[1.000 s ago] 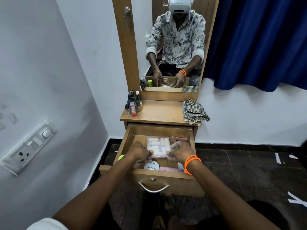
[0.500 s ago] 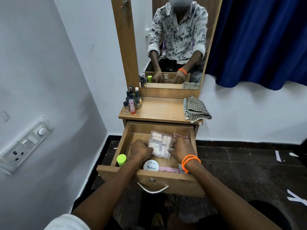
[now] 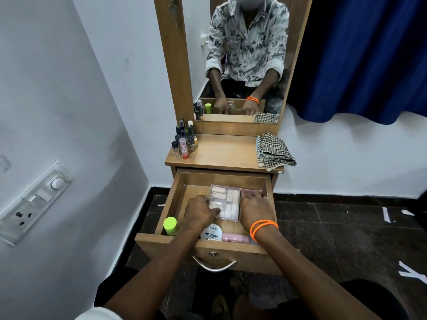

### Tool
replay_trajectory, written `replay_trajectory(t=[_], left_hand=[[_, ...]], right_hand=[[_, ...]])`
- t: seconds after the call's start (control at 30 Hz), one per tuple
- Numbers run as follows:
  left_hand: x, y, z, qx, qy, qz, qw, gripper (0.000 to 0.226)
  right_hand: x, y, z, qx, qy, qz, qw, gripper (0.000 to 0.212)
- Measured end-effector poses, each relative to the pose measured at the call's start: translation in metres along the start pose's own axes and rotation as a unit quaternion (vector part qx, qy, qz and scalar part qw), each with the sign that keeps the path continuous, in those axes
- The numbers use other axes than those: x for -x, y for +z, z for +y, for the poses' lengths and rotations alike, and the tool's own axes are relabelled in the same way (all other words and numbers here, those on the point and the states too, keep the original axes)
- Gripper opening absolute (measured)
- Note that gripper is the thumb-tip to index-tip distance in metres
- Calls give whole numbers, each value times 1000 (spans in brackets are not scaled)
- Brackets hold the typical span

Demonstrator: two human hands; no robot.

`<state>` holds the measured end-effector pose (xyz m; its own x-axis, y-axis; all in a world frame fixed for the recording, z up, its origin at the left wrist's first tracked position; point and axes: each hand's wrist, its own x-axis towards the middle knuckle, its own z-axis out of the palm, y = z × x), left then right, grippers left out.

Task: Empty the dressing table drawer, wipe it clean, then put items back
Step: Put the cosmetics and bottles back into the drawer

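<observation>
Wooden and pulled fully out, the dressing table drawer [image 3: 172,204] hangs open beneath the tabletop [image 3: 221,153], its curved metal handle [image 3: 215,266] facing the person. Both hands are down inside it, a little apart, one on each side of a clear plastic case [image 3: 227,202] of pale cosmetic pieces that lies flat on the drawer floor. The left hand [image 3: 199,213] has its fingers curled against the case's left edge; the right hand [image 3: 255,211], with two orange bands [image 3: 263,228] on its wrist, has its fingers curled at the case's right edge — whether either hand truly grips the case or only presses on it I cannot tell.

Just right of the case, against the drawer's back right corner, lies a flat pinkish pouch [image 3: 250,192]. At the front of the drawer sit a round white tub [image 3: 211,233] labelled nail polish and, touching it on the right, a pink packet [image 3: 235,239]. A lime-green capped bottle [image 3: 170,225] stands upright in the front left corner.

On the tabletop, a cluster of small nail polish bottles [image 3: 184,140] stands at the left rear, and a folded checked cloth [image 3: 273,152] lies at the right edge — slightly overhanging it. The mirror [image 3: 242,54] behind reflects the person's patterned shirt and both hands.
</observation>
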<state>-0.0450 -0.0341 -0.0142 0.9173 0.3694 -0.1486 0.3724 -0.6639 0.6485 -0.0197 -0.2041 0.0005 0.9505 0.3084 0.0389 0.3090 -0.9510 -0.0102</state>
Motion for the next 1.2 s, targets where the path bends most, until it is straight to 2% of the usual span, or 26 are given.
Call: replay_trajectory(t=[0.23, 0.4, 0.53, 0.7, 0.8, 0.97, 1.03, 1.2], left_hand=[[-3, -2, -4, -9, 4, -30, 1000, 60], [-3, -2, -5, -8, 6, -43, 999, 59], [-2, -1, -4, -1, 8, -46, 999, 50], [2, -7, 0, -11, 50, 12, 999, 31], [4, -17, 7, 3, 81, 59, 995, 18], [-8, -60, 23, 2, 146, 105, 984, 8], [-19, -85, 26, -9, 146, 143, 979, 8], [-49, -141, 30, -13, 128, 229, 965, 13]], right_hand=[[1, -3, -4, 27, -4, -26, 999, 44], [3, -4, -4, 21, -7, -39, 999, 38], [3, -3, -1, -6, -8, -32, 999, 37], [4, -7, 1, -31, 3, -26, 999, 36], [1, -9, 2, -35, -7, 30, 999, 37], [-18, -28, -17, -90, -49, 68, 992, 21], [-31, -41, -33, -143, -66, 77, 985, 16], [-72, -79, -75, -237, -91, 107, 961, 23]])
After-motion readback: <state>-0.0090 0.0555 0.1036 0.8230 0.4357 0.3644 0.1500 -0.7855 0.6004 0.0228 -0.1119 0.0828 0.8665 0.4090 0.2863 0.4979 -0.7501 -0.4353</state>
